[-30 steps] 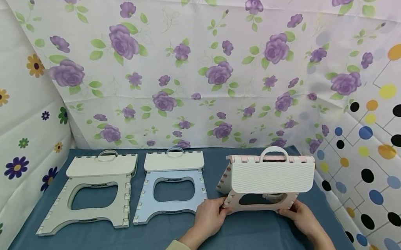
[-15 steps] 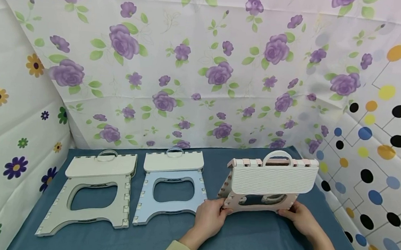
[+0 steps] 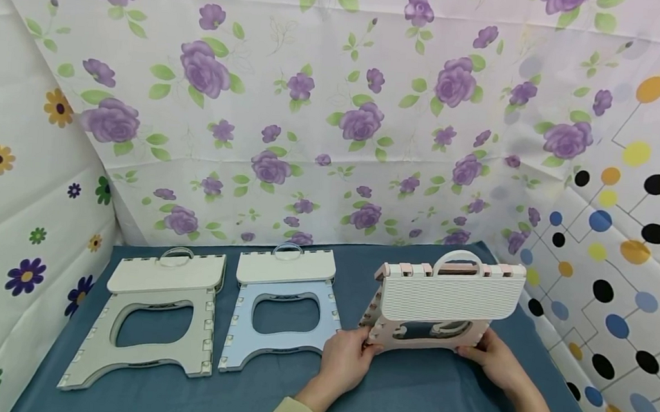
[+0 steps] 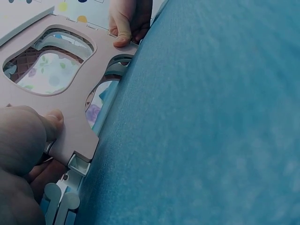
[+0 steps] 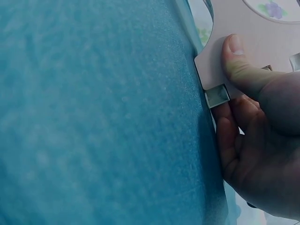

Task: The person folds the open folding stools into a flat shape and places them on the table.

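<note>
A pink-and-white folding step stool [image 3: 451,296] stands partly unfolded on the right of the blue-covered table, its white handle loop on top. My left hand [image 3: 344,359] grips the lower left corner of its pink leg panel. In the left wrist view the thumb lies on the panel's front [image 4: 75,133], with fingers behind. At the lower right corner my right hand [image 3: 498,361] pinches the same panel. The right wrist view has that thumb [image 5: 239,61] flat on the pink face and the fingers curled behind the edge. The rear leg panel is mostly hidden.
Left of the hands lie a blue-and-white folded stool [image 3: 284,341] and a grey-green-and-white one [image 3: 205,312], both flat. Blue cloth [image 3: 408,400] covers the table. Flowered sheeting [image 3: 320,186] hangs behind, and a dotted sheet [image 3: 619,306] hangs close on the right.
The stool's white top has tipped and shifted slightly right, showing more of the leg panel's opening. Both hands keep their hold at the lower corners.
</note>
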Tool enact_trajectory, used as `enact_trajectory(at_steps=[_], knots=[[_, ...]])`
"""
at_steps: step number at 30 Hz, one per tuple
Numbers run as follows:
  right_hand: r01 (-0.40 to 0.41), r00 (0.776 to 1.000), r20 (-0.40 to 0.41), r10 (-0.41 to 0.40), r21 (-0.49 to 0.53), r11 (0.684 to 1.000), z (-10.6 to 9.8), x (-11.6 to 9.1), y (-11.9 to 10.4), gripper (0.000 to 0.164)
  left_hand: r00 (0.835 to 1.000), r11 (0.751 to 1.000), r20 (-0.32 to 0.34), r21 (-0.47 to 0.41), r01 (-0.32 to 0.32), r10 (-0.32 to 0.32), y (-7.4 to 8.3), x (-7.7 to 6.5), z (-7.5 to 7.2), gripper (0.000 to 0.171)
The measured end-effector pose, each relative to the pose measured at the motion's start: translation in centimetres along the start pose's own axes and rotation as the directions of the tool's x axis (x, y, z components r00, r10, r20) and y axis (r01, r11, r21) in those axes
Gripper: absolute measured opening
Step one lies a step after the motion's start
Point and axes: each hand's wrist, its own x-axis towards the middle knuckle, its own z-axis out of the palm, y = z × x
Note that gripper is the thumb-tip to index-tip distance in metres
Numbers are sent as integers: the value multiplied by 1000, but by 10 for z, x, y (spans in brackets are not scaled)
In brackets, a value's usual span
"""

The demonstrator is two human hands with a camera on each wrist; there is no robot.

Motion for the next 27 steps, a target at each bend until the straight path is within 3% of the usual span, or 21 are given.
enact_trajectory(at_steps=[4, 9, 16, 22, 27], knots=[[-13, 1000, -16, 13, -16, 1000, 0, 1, 1, 75, 1000, 1000, -4, -17, 17, -17, 0, 0, -1, 20], [-33, 999, -25, 32, -50, 998, -1, -1, 0, 71, 1000, 999, -7, -39, 21, -22, -2, 0, 0, 25], [-28, 998, -52, 26, -42, 999, 0, -2, -2, 63, 995, 994, -87, -104, 30, -39, -4, -2, 1, 27], [-38, 997, -68, 35, -42, 998, -1, -3, -6, 59, 982, 975, -154, -211, 70, -104, -2, -4, 2, 49], [-56, 996, -74, 52, -63, 996, -4, -5, -6, 60, 983, 972, -146, -224, 72, -106, -1, -4, 4, 65]])
